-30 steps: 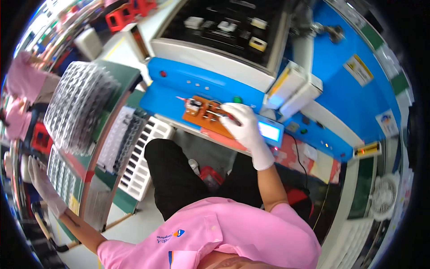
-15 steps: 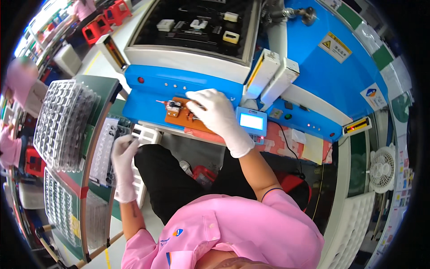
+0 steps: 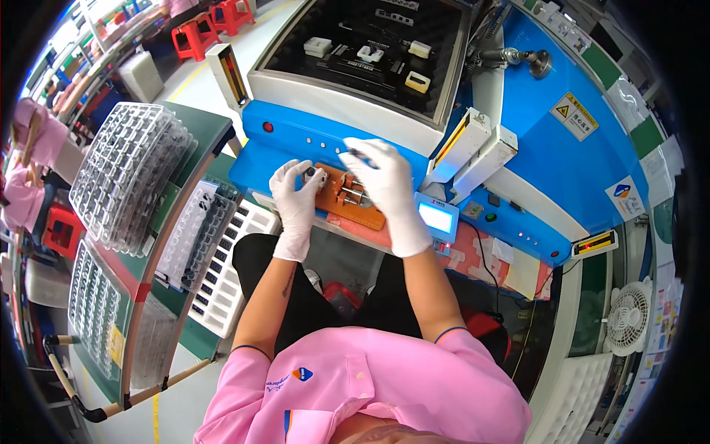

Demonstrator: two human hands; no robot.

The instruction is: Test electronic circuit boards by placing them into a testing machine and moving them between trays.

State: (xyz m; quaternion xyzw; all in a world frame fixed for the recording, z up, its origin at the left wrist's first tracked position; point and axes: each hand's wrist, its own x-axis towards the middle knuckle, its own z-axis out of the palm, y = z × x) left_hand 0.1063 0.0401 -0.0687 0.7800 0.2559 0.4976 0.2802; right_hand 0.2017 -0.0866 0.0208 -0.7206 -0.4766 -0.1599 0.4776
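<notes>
My left hand (image 3: 296,200), white-gloved, is at the left end of an orange-brown fixture (image 3: 364,213). Its thumb and fingers are pinched around a small black part (image 3: 310,172), close against the fixture's metal block. Just above the fixture's right side is my right hand (image 3: 384,181), also gloved. Its fingers curl in around a small dark piece (image 3: 360,155), mostly hidden by the glove. Metal pins (image 3: 355,194) show on the fixture between the two hands.
The blue machine base (image 3: 259,159) carries the fixture. Right of it stands a small lit screen (image 3: 438,220). To my left are stacked clear trays (image 3: 122,177) on a green rack and a white tray (image 3: 237,274) with dark parts. A fan (image 3: 630,318) is far right.
My left hand has moved up and right from beside the trays to the fixture. My right hand has lifted slightly off the fixture, a dark piece now showing at its fingers. The view has shifted.
</notes>
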